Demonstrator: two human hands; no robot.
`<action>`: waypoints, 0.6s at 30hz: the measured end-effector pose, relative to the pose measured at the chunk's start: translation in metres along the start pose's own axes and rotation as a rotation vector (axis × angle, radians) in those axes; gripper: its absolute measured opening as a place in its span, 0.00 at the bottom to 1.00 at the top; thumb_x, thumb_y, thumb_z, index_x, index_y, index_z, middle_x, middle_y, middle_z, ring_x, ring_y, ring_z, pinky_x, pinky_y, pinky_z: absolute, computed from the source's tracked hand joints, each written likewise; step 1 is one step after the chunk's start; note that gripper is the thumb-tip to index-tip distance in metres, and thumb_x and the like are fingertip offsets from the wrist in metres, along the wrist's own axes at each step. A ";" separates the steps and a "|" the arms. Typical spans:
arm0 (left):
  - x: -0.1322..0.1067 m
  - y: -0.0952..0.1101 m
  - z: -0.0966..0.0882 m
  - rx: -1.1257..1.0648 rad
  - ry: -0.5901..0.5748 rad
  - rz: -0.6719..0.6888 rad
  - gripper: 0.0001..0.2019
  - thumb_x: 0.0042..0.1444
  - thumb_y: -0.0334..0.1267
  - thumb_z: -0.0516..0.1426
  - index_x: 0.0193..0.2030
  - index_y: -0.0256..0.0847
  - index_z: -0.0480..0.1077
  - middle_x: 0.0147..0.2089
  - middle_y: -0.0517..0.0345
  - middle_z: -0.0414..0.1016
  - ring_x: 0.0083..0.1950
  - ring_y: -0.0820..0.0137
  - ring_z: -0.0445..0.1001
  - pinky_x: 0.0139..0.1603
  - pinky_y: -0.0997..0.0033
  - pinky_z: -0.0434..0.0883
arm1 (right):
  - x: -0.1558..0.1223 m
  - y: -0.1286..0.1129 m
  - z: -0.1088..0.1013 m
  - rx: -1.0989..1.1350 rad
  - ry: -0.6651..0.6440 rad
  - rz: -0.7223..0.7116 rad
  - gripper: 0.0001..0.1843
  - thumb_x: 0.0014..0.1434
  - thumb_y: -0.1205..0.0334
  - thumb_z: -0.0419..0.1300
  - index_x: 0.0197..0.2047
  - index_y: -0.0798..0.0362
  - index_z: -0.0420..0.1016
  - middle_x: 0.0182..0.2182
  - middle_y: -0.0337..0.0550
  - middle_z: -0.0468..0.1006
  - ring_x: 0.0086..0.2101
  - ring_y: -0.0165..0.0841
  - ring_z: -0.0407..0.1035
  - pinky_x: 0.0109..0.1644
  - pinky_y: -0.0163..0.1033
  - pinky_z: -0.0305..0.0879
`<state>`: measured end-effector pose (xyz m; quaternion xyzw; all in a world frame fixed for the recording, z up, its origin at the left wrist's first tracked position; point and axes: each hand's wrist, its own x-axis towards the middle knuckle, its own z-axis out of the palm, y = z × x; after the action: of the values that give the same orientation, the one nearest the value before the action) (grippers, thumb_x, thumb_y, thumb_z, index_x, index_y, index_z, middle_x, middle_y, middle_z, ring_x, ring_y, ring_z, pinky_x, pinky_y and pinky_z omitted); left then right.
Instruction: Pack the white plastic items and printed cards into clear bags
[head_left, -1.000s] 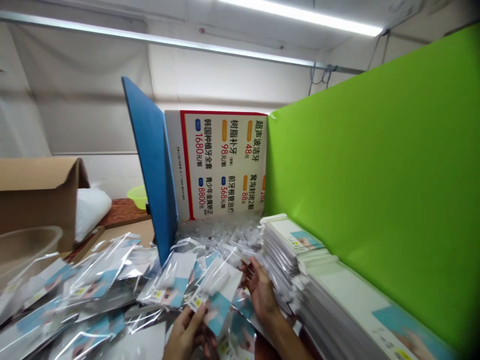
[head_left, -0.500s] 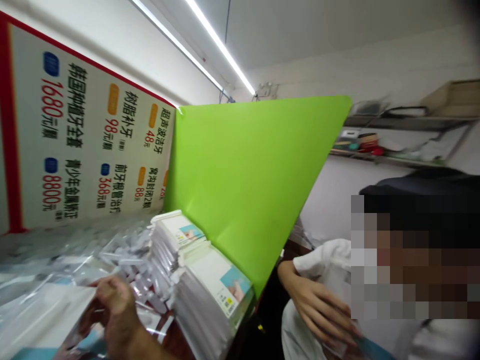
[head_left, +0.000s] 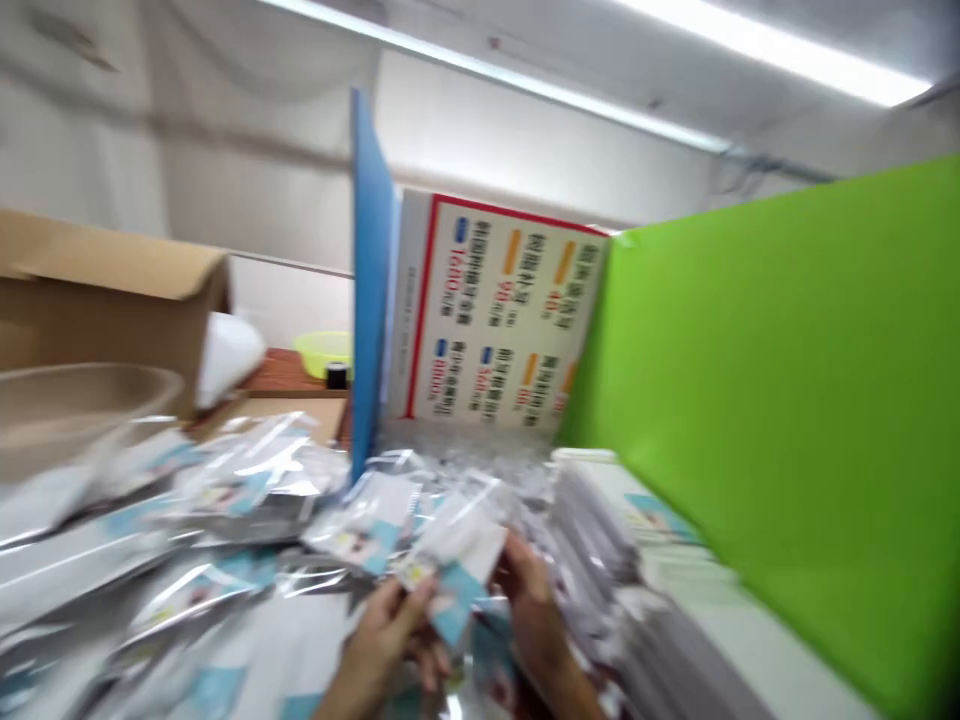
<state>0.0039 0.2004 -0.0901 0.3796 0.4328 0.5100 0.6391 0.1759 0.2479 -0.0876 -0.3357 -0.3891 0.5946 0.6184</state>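
The picture is smeared by motion. My left hand point(head_left: 386, 640) and my right hand point(head_left: 534, 610) are low in the middle, both closed on a clear plastic packet with a white and blue card point(head_left: 457, 565) held between them. The packet is tilted, its blue corner pointing down. Loose packets of the same kind point(head_left: 225, 480) lie heaped to the left and under my hands. To the right of my right hand stand tall stacks of white cards point(head_left: 637, 560).
A green panel point(head_left: 787, 420) walls the right side, a blue panel point(head_left: 369, 280) the left, with a printed price board point(head_left: 495, 310) between them. A cardboard box point(head_left: 105, 300) and a beige tub point(head_left: 67, 400) stand at left. A yellow-green basin point(head_left: 326, 350) sits behind.
The view swung right to a seated person beyond the green panel, then back to the packets. My hands hold the packet much as they did one second ago.
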 end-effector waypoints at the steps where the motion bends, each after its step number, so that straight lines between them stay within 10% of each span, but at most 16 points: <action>1: -0.001 0.003 -0.002 -0.020 -0.030 0.020 0.33 0.43 0.69 0.65 0.37 0.39 0.69 0.17 0.58 0.76 0.17 0.67 0.74 0.17 0.74 0.66 | 0.001 0.001 -0.001 -0.038 -0.013 0.009 0.20 0.58 0.42 0.66 0.30 0.51 0.71 0.23 0.33 0.70 0.26 0.28 0.63 0.29 0.32 0.61; 15: 0.008 -0.001 -0.005 -0.150 -0.179 0.099 0.30 0.50 0.66 0.62 0.42 0.39 0.63 0.21 0.60 0.75 0.17 0.72 0.73 0.17 0.77 0.66 | 0.005 0.018 -0.005 -0.301 0.022 0.091 0.20 0.43 0.41 0.73 0.31 0.49 0.84 0.28 0.46 0.83 0.29 0.42 0.76 0.33 0.43 0.76; 18: 0.008 0.003 -0.003 -0.172 -0.186 0.086 0.32 0.48 0.69 0.61 0.40 0.40 0.64 0.20 0.61 0.74 0.17 0.71 0.72 0.15 0.78 0.65 | 0.004 0.015 -0.003 -0.456 0.003 -0.113 0.19 0.50 0.40 0.70 0.29 0.48 0.82 0.25 0.46 0.82 0.25 0.41 0.76 0.28 0.42 0.76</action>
<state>0.0013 0.2091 -0.0901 0.3872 0.3097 0.5349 0.6841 0.1708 0.2526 -0.1020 -0.4451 -0.5306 0.4555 0.5594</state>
